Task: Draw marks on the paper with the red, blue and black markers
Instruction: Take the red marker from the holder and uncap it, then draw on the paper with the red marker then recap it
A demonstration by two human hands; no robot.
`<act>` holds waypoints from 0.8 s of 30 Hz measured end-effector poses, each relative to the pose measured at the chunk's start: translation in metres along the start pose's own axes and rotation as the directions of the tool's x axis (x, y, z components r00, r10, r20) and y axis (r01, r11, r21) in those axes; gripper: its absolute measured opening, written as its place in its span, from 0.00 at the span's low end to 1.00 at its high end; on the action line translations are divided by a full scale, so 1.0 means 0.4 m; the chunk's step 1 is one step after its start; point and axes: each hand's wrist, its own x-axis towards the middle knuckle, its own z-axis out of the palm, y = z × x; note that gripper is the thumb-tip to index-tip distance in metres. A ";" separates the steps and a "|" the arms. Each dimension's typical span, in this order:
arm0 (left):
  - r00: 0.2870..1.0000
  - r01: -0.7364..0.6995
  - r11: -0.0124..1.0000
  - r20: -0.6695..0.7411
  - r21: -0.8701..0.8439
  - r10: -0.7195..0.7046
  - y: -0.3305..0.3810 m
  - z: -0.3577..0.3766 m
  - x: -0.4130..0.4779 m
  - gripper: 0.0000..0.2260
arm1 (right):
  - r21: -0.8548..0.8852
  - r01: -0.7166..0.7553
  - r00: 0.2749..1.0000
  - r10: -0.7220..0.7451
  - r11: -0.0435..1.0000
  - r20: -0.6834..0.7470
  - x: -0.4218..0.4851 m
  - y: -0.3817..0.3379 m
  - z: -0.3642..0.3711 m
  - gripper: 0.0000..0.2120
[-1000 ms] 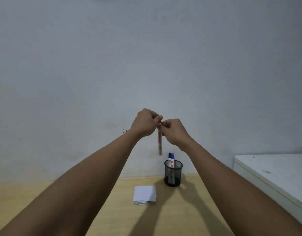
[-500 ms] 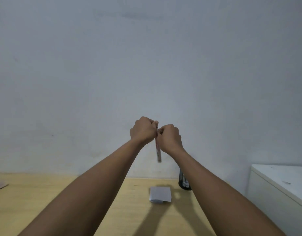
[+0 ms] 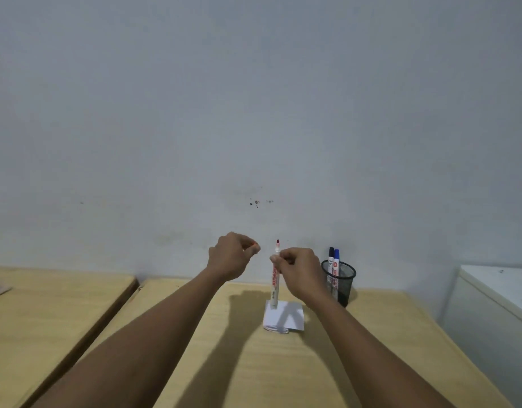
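Right hand (image 3: 298,270) grips the red marker (image 3: 274,279) upright, bare tip up. Left hand (image 3: 231,254) is pinched on its red cap (image 3: 255,246), just left of the marker.

Risk: the tip points away from the paper (image 3: 284,316); flipping it one-handed could smear ink or drop it.

Paper lies on the surface (image 3: 254,363) below the marker; mesh cup (image 3: 339,282) with blue marker (image 3: 336,260) and black marker (image 3: 331,257) right of it.

Dim, even light is falling from behind the person, casting soft arm shadows across the table (image 3: 254,378). Edges are bowing with wide-angle distortion, and the wall (image 3: 254,113) is looking grainy, perhaps slightly soft.
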 end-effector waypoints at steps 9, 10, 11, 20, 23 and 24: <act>0.974 0.132 0.966 0.154 0.223 -0.169 -0.227 0.150 -0.044 0.10 | 0.102 -0.005 0.999 0.000 0.995 0.048 0.044 0.098 0.048 0.13; 0.973 0.140 0.964 0.147 0.227 -0.176 -0.235 0.158 -0.050 0.10 | 0.104 -0.012 0.998 0.006 0.995 0.058 0.047 0.107 0.053 0.12; 0.976 0.144 0.962 0.128 0.231 -0.177 -0.240 0.167 -0.058 0.10 | 0.108 -0.017 0.998 0.010 0.994 0.066 0.049 0.115 0.058 0.11; 0.969 0.175 0.953 0.128 0.246 -0.211 -0.262 0.176 -0.081 0.10 | 0.133 -0.030 0.996 0.019 0.991 0.083 0.056 0.152 0.070 0.09; 0.973 0.159 0.939 0.113 0.304 -0.201 -0.270 0.182 -0.092 0.17 | 0.204 -0.037 0.998 0.025 0.978 0.059 0.056 0.152 0.058 0.13; 0.987 0.124 0.934 0.055 0.336 -0.151 -0.274 0.185 -0.099 0.19 | 0.233 -0.046 0.998 0.036 0.971 0.046 0.057 0.151 0.051 0.13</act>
